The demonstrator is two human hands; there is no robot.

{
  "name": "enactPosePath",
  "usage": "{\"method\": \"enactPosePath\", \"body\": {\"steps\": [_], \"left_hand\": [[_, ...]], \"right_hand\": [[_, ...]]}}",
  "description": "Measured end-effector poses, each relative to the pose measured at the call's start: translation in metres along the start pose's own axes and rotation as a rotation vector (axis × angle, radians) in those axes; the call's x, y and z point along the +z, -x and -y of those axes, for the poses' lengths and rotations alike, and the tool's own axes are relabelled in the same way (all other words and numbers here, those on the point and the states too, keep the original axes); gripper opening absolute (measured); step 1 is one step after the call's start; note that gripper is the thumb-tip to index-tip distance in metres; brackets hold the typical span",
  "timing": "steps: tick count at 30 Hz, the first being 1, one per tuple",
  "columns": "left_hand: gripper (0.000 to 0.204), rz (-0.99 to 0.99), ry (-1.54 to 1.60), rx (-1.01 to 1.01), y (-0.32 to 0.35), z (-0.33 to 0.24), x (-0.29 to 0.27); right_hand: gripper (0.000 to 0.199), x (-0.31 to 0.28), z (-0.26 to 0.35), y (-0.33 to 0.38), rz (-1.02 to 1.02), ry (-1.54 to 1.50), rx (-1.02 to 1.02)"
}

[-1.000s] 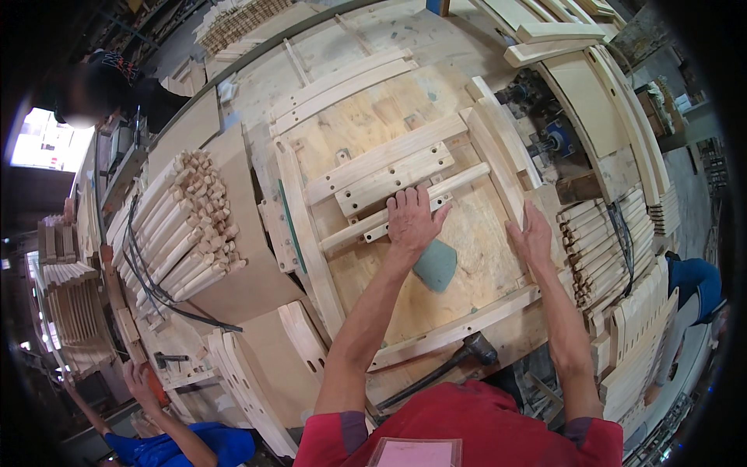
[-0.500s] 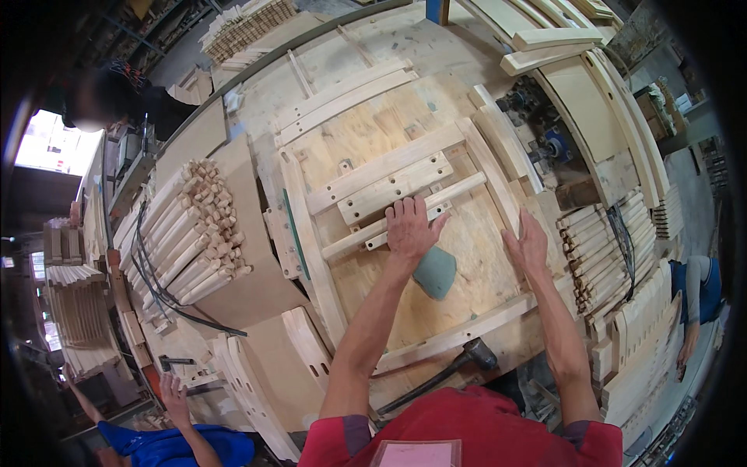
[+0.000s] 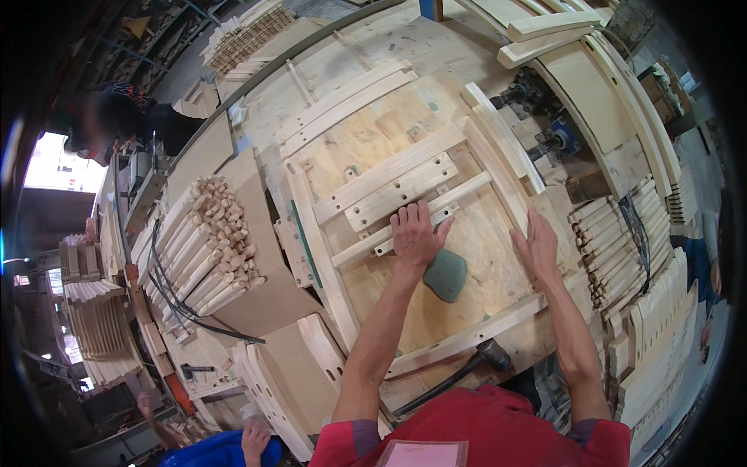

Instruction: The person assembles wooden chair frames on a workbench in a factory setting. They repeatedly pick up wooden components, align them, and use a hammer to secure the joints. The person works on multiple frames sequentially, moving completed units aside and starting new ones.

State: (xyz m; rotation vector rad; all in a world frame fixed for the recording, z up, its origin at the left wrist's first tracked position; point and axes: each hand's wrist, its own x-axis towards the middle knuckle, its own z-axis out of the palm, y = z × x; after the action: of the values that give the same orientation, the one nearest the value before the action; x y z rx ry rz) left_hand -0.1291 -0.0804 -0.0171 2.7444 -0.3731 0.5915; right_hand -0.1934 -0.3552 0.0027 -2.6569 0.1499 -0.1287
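A pale wooden frame (image 3: 467, 332) lies flat on the bench. My left hand (image 3: 418, 235) rests over a narrow drilled strip (image 3: 442, 215) beside the round crossbar (image 3: 473, 186), fingers stretched out and thumb spread. Just beyond my fingertips sits a wider drilled block (image 3: 416, 180), alongside a flat rail (image 3: 373, 175). My right hand (image 3: 535, 245) is open by the lower end of the frame's right side rail (image 3: 498, 171), fingers pointing away from me. Between my hands, close to the left wrist, a grey-green block (image 3: 446, 276) lies on the plywood.
A black-headed mallet (image 3: 492, 354) lies at the near edge. Piles of wooden spindles (image 3: 198, 257) flank the work at left and right (image 3: 615, 249). Clamp machinery (image 3: 556, 140) stands at far right. A co-worker's hand (image 3: 255, 440) and blue sleeve show at lower left.
The whole view has shifted slightly to the right. My hands stay nearly in place on the frame. The co-worker's hands at lower left have moved lower.
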Motion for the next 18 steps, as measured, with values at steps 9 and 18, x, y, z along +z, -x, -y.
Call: {"method": "enactPosePath", "body": {"steps": [9,18], "left_hand": [[0.056,0.095,0.049,-0.032,0.002,0.002,-0.008],[0.052,-0.184,0.044,0.020,-0.034,0.039,-0.025]], "right_hand": [[0.070,0.001,-0.001,0.003,0.008,0.011,-0.014],[0.068,-0.001,0.007,0.002,-0.030,0.021,-0.056]]}}
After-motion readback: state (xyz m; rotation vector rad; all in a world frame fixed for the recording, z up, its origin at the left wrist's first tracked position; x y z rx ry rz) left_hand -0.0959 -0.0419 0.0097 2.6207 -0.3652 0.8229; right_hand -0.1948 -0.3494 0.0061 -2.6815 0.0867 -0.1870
